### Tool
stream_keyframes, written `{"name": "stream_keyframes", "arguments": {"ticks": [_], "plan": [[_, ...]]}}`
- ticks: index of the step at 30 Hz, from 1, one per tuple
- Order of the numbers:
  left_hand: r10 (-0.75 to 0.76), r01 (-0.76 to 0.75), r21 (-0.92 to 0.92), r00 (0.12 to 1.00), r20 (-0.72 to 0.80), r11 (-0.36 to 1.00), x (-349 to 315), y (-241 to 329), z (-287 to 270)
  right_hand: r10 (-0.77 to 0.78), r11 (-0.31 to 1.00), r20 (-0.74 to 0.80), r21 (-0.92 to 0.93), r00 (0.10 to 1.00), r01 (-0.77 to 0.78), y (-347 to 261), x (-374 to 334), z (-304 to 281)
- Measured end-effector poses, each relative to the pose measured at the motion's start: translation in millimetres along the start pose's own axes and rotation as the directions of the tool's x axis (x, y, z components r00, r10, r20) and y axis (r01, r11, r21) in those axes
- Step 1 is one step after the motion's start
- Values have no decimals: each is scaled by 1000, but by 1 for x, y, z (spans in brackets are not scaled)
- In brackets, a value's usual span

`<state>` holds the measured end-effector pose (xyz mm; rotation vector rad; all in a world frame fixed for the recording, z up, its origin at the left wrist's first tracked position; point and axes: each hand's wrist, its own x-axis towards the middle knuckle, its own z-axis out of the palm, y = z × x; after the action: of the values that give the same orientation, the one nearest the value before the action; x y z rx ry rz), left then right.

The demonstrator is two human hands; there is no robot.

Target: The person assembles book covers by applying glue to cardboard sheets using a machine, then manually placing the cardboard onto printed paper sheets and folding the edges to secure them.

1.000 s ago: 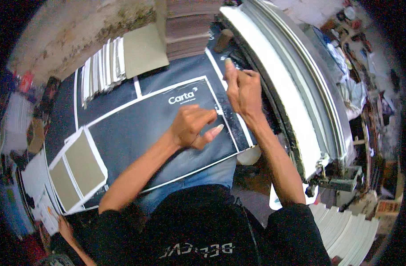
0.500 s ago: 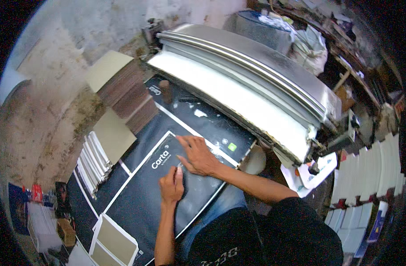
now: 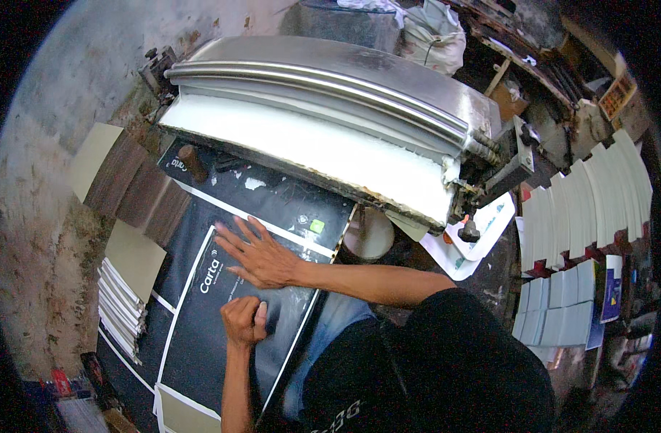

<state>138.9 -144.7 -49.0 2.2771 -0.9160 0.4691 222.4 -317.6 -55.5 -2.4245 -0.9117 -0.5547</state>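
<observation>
My right hand [image 3: 265, 261] lies palm down with fingers spread on a black printed sheet [image 3: 200, 339] with white lettering and white border lines. Closer to me, my left hand [image 3: 244, 320] is curled into a fist over the same sheet, thumb uppermost. Whatever may be inside that fist is hidden. Beyond the right hand, a white strip separates this sheet area from more black printed surface bearing a green square [image 3: 317, 226]. A short brown cylindrical piece [image 3: 192, 163] stands at the far left of that surface.
A metal roller machine [image 3: 323, 86] with a long white front tray [image 3: 301, 159] spans the far side. Brown-edged boards [image 3: 128, 180] and folded white strips [image 3: 121, 307] lie left. A grey-beige panel [image 3: 186, 413] rests near me. White stacks [image 3: 590, 206] stand at right.
The view has shifted, so the scene sits farther left. My right hand has flattened and spread on the sheet. The left hand's fingers have curled into a tighter fist.
</observation>
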Motion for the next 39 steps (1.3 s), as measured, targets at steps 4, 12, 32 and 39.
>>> {"name": "stream_keyframes", "arguments": {"ticks": [4,12,32,39], "plan": [[66,-68,-114,998,-18,991,8,8,-1,39,999,58,-9,998,-39,2,-2,19],[134,-141,-23,972,-192,990,25,-2,4,-142,989,-82,-59,986,137,10,-6,7],[-703,385,-619,573,-421,685,37,-52,1,-78,906,-76,410,994,102,25,-15,14],[-671,458,-536,673,-312,709,28,-51,-4,-41,931,39,364,998,24,14,-11,5]]}}
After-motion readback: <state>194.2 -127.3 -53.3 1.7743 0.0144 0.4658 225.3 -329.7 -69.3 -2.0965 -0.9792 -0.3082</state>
